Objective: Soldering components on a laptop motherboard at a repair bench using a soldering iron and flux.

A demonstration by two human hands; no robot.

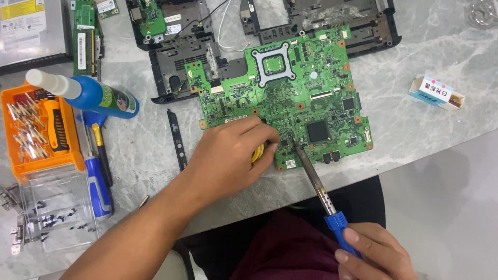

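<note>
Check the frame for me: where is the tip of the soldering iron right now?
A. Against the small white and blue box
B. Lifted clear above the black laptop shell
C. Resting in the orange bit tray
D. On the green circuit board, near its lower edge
D: the soldering iron, held by its blue handle in the right hand, slants up so its tip meets the green circuit board near the lower edge, beside the left hand.

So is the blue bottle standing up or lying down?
Lying down. The blue bottle lies on its side, white cap pointing left, resting across the orange tool case and a blue-handled tool.
</note>
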